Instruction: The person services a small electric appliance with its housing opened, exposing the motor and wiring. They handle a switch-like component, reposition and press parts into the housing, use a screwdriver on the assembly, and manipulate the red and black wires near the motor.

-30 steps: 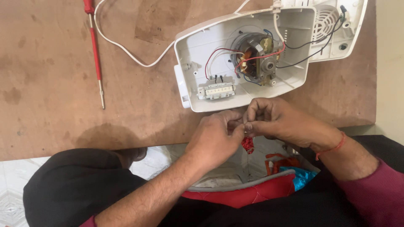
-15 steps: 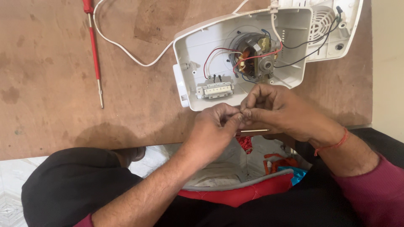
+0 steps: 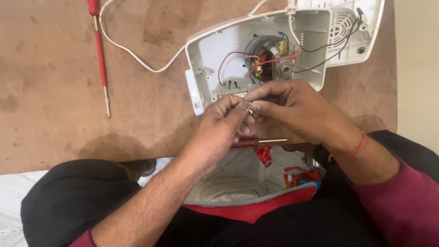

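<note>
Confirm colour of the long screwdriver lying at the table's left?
Red handle and red-sleeved shaft with a bare metal tip: the screwdriver, clearest in the head view.

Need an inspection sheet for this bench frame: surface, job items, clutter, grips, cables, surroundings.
Surface: brown wooden table, stained.
Job's things: opened white appliance housing with exposed motor; detached cover beside it.
Clutter: red screwdriver lying left; second tool under the hands.
Grips: left hand and right hand pinch something small together; item unclear.
Cables: white cord; red and black leads.
Surroundings: red bag on lap.
</note>
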